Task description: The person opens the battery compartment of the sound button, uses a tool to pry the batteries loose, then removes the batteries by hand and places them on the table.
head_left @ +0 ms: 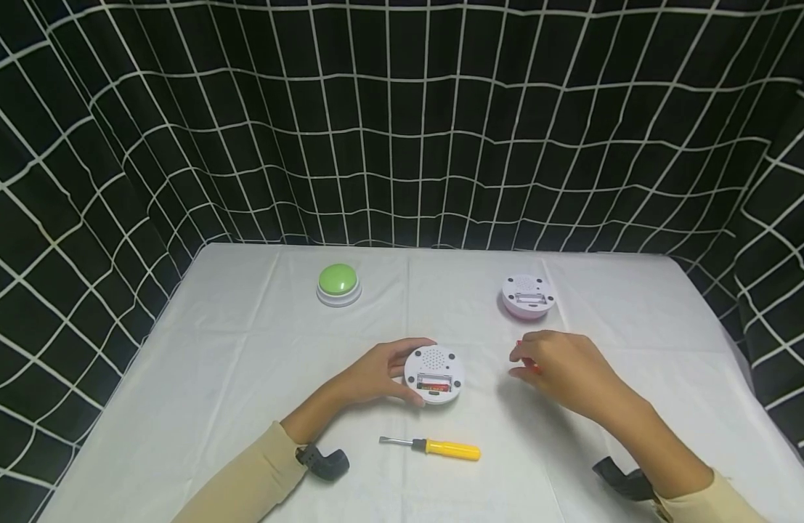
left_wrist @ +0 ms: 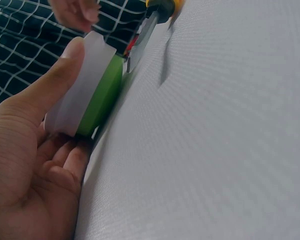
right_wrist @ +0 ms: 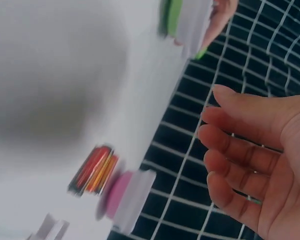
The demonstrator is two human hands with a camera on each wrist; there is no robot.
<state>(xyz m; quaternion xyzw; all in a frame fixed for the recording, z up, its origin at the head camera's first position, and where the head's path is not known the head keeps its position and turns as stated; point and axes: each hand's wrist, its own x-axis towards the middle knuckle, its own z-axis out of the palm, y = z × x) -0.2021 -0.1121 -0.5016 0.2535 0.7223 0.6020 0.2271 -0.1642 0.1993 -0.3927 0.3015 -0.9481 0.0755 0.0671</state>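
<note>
My left hand (head_left: 375, 374) grips a round white buzzer button (head_left: 434, 359) by its edge, thumb on the near side. Its underside faces up, with the green dome below, as the left wrist view shows. A red battery (head_left: 433, 386) sits in its uncovered battery slot. My right hand (head_left: 568, 367) hovers to the right, fingers loosely bent and holding nothing in the right wrist view. Several red and orange batteries (right_wrist: 92, 170) lie on the table by a pink buzzer button (right_wrist: 125, 197); in the head view my fingers mostly hide them.
A yellow-handled screwdriver (head_left: 450, 449) lies in front of the held button. Another green buzzer button (head_left: 338, 282) stands dome up at the back left. The pink one rests upside down at the back right, slot uncovered. Dark netted cloth (head_left: 402, 131) surrounds the white table (head_left: 245, 363).
</note>
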